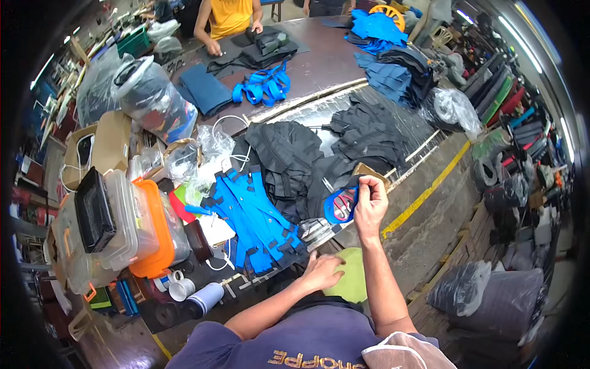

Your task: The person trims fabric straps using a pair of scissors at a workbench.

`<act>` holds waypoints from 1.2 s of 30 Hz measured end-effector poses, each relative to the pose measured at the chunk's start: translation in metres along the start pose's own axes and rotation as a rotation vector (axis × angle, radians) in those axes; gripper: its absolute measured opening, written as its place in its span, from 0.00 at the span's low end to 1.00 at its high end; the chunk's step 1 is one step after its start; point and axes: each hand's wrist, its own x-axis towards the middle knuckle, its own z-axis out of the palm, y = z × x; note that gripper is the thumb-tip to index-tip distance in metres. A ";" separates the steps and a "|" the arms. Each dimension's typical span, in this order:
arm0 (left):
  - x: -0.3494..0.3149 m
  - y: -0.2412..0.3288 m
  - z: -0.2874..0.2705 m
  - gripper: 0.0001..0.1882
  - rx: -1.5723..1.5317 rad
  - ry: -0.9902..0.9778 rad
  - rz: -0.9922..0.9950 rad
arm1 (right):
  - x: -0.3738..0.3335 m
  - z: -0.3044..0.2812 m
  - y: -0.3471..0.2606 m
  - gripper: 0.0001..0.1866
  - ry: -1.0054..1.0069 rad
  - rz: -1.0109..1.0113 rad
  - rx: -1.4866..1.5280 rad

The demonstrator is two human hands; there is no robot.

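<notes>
My right hand (pixel 371 208) is raised at the near right corner of the work table, thumb and fingers pinched on a blue fabric strip (pixel 330 208) with a dark end. Scissors (pixel 344 207) with red-pink handles show beside the strip, close to those fingers; whether they touch is unclear. Lower down, my left hand (pixel 322 272) is off the table's near edge, fingers spread, with no object visible in it. A lime-green round seat (pixel 350 273) appears beneath it. Left of my hands lies a pile of blue straps (pixel 255 218) with black ends. Black fabric pieces (pixel 286 154) are heaped behind.
Plastic bins with an orange lid (pixel 153 227), a white mug (pixel 181 288) and a tumbler (pixel 206 298) crowd the left. Across the table, a person in yellow (pixel 232 18) handles dark fabric. Blue pieces (pixel 375 27) are stacked far right. Wrapped rolls (pixel 491 295) stand right.
</notes>
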 end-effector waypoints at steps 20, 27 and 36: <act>-0.471 -0.127 -0.213 0.13 0.428 1.611 -0.491 | -0.141 -0.266 0.081 0.12 0.328 0.018 0.011; -0.485 -0.202 -0.283 0.28 0.969 1.494 -0.811 | -0.103 -0.175 0.059 0.12 0.315 -0.020 0.109; -0.499 -0.209 -0.314 0.19 0.913 1.197 -0.879 | -0.105 0.051 -0.067 0.12 -0.275 0.048 0.159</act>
